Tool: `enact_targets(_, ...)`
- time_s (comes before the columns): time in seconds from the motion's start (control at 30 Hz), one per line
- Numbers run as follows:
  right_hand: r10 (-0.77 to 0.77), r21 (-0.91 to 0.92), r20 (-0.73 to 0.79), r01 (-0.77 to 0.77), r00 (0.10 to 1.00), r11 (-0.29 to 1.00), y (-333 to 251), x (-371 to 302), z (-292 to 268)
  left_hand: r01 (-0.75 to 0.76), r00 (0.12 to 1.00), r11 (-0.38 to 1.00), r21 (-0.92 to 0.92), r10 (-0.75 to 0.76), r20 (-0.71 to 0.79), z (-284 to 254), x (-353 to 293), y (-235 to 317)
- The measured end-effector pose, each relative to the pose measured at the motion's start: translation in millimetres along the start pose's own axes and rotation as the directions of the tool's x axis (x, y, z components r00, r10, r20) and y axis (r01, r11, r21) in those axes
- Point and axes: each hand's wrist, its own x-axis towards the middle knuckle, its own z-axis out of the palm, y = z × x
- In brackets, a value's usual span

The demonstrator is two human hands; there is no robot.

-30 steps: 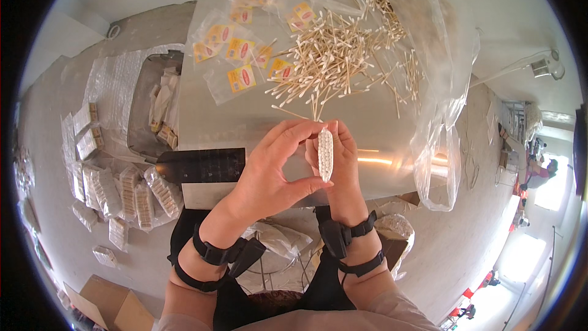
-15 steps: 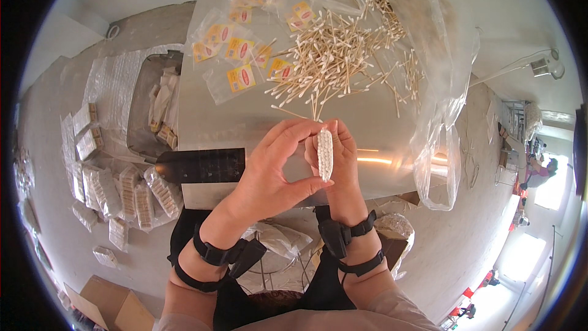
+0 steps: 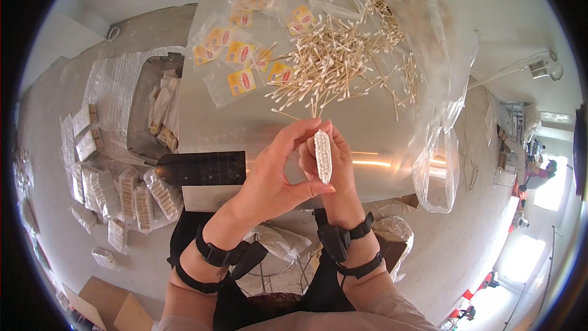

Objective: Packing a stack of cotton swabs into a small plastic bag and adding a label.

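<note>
Both hands hold one tight bundle of cotton swabs (image 3: 322,156), its white tips facing the camera, above the near edge of a shiny metal table (image 3: 245,129). My left hand (image 3: 275,171) pinches the bundle between thumb and fingers. My right hand (image 3: 340,168) cups it from behind. A loose heap of wooden-stick cotton swabs (image 3: 334,61) lies on the table just beyond the hands. Small clear bags with yellow labels (image 3: 242,61) are spread to the heap's left.
A clear plastic sheet (image 3: 441,116) drapes over the table's right side. A bin (image 3: 160,116) with packed swab bundles stands left of the table. More filled bags (image 3: 122,190) lie on the floor at left. A cardboard box (image 3: 113,306) sits at lower left.
</note>
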Motion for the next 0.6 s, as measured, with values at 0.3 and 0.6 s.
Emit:
enact_targets(0.3, -0.008, -0.025, -0.003, 0.008, 1.0, 1.0, -2.3, -1.0, -7.2, -0.03, 1.0, 1.0, 0.002, 0.03, -0.005, -1.9, 2.6, -9.1)
enact_targets(0.6, -0.583, -0.791, 0.039, 0.381, 0.812, 0.478, -8.5, -1.4, -20.9, 0.389, 0.907, 0.845, -0.368, -0.42, -0.006, -1.5, 1.9, -12.3)
